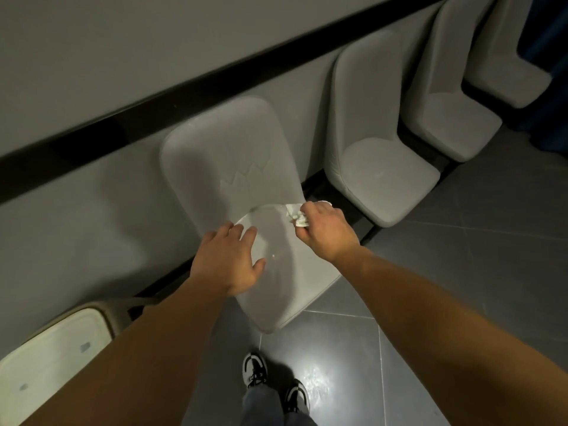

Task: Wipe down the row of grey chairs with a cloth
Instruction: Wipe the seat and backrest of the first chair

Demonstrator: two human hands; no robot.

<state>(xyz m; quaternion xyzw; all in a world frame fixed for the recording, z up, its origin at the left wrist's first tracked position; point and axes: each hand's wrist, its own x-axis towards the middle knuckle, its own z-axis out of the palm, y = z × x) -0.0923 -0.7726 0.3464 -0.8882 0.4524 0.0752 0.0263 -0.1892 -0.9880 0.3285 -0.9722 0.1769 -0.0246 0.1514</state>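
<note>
A grey chair (227,155) stands right in front of me against the wall, its seat running down toward my feet. My right hand (327,230) is shut on a crumpled white cloth (295,217) at the back right of the seat, where seat meets backrest. My left hand (229,261) lies flat with spread fingers on the seat's left side and holds nothing. More grey chairs continue the row to the right: a second chair (381,167), a third chair (455,112) and a fourth chair (507,75).
A cream-topped chair or stool (52,355) stands at the lower left beside my left forearm. A black rail (184,93) runs along the grey wall. The floor is dark glossy tile (461,272); my shoes (273,382) stand just before the seat's front edge.
</note>
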